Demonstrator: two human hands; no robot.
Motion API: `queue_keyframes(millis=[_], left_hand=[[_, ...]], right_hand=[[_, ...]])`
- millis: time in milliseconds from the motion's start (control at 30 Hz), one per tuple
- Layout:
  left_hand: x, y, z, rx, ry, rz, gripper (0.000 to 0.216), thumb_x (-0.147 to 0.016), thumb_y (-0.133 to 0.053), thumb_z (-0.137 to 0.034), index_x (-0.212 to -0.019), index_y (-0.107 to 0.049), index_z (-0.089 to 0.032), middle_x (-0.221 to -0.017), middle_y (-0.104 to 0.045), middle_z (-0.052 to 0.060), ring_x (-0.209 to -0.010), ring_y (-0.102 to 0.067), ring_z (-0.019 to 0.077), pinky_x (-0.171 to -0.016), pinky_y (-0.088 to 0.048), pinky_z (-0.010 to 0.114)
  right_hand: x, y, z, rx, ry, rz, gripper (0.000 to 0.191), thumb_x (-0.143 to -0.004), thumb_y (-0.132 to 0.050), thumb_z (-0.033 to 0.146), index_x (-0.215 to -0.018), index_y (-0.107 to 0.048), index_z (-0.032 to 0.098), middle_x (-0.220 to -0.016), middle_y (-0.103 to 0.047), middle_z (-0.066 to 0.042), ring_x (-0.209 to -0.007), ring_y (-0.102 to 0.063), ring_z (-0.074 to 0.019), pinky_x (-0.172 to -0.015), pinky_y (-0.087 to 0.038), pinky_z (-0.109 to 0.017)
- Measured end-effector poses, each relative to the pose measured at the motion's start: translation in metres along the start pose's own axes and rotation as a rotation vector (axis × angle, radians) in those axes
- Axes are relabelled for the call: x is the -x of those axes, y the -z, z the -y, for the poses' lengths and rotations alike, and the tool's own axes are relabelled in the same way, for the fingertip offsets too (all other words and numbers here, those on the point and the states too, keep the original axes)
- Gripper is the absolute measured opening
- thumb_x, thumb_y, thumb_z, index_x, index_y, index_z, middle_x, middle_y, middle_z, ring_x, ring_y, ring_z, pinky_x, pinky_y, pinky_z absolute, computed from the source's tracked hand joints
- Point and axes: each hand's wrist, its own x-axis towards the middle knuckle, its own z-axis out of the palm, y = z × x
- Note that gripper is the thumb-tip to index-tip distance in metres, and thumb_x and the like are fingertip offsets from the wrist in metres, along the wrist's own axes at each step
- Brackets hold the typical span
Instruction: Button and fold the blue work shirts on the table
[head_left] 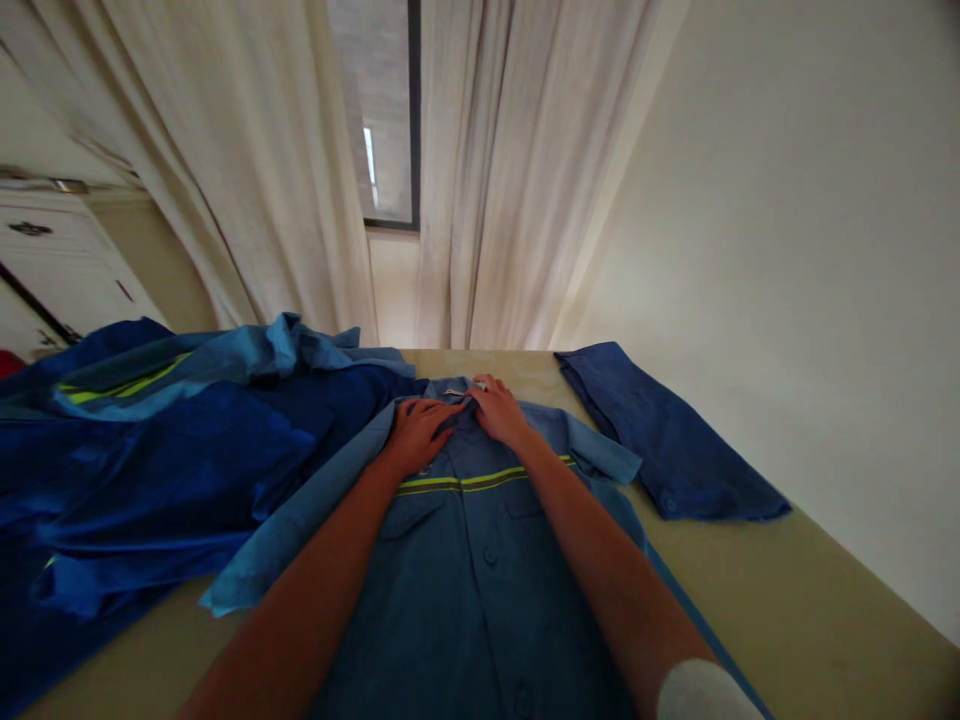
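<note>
Shirt laid front-up on the worktop

Closest, well short of the fingers, a pale cuff circles the right forearm. The blue-grey shirt front runs away beneath both forearms, with a button on its placket and a yellow stripe across the chest, just short of the fingers. One sleeve slants back to the left of them; the other sleeve sticks out to their right.

At the collar, the left hand and right hand touch the cloth side by side, fingers bent inward. I cannot tell whether either hand is clamped on the fabric.

Left of the fingers lies a rumpled pile of blue garments; well to their right, a folded navy garment. Beyond them all hang cream curtains beside a dark-framed window. A white cabinet stands far left of the fingers.
</note>
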Motion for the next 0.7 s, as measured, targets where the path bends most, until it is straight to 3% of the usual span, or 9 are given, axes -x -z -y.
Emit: queue_keyframes(millis=[100, 233, 300, 400, 567, 700], left_hand=[[-0.002, 0.001, -0.002, 0.059, 0.006, 0.025, 0.060, -0.095, -0.065, -0.028, -0.153, -0.051, -0.029, -0.132, -0.073, 0.007, -0.128, -0.060, 0.0283, -0.112, -0.038, 0.049], [-0.007, 0.000, -0.018, 0.040, 0.090, -0.006, 0.051, -0.092, -0.071, -0.046, -0.138, -0.066, -0.024, -0.123, -0.077, 0.009, -0.119, -0.066, 0.0313, -0.105, -0.045, 0.048], [-0.008, -0.001, -0.029, -0.028, 0.130, -0.055, 0.044, -0.094, -0.069, -0.043, -0.133, -0.069, -0.024, -0.119, -0.078, 0.010, -0.112, -0.069, 0.0313, -0.101, -0.048, 0.046], [-0.009, -0.002, -0.043, -0.138, 0.141, -0.085, 0.039, -0.098, -0.060, -0.028, -0.136, -0.068, -0.025, -0.107, -0.079, 0.009, -0.101, -0.071, 0.0281, -0.095, -0.050, 0.042], [-0.006, -0.001, -0.047, -0.172, 0.069, -0.090, 0.042, -0.097, -0.052, -0.016, -0.134, -0.070, -0.026, -0.098, -0.077, 0.006, -0.094, -0.069, 0.0237, -0.093, -0.050, 0.038], [-0.006, -0.001, -0.045, -0.189, 0.009, -0.079, 0.035, -0.098, -0.051, -0.016, -0.122, -0.075, -0.025, -0.095, -0.075, 0.007, -0.094, -0.067, 0.0236, -0.094, -0.050, 0.038]], right_hand=[[-0.002, -0.015, -0.001, -0.078, 0.004, -0.079, 0.028, -0.086, -0.058, 0.007, -0.107, -0.069, 0.021, -0.123, -0.062, -0.012, -0.114, -0.056, -0.0266, -0.099, -0.046, -0.036], [0.007, -0.022, -0.004, -0.245, 0.023, -0.205, 0.007, -0.089, -0.058, 0.016, -0.093, -0.060, 0.022, -0.104, -0.060, -0.007, -0.093, -0.057, -0.0224, -0.085, -0.046, -0.031], [0.009, -0.022, -0.005, -0.319, 0.012, -0.253, 0.002, -0.091, -0.056, 0.021, -0.090, -0.055, 0.023, -0.098, -0.058, -0.004, -0.085, -0.055, -0.0205, -0.079, -0.044, -0.029], [0.009, -0.023, -0.006, -0.385, -0.011, -0.284, 0.005, -0.094, -0.055, 0.026, -0.090, -0.054, 0.023, -0.094, -0.060, -0.003, -0.082, -0.055, -0.0201, -0.076, -0.042, -0.028], [0.004, -0.027, -0.010, -0.476, -0.129, -0.253, 0.024, -0.096, -0.050, 0.025, -0.117, -0.060, 0.020, -0.087, -0.067, -0.003, -0.081, -0.061, -0.0220, -0.079, -0.045, -0.030], [0.001, -0.030, -0.016, -0.508, -0.220, -0.319, 0.028, -0.093, -0.047, 0.020, -0.115, -0.064, 0.017, -0.104, -0.068, -0.009, -0.090, -0.063, -0.0228, -0.087, -0.050, -0.033]])
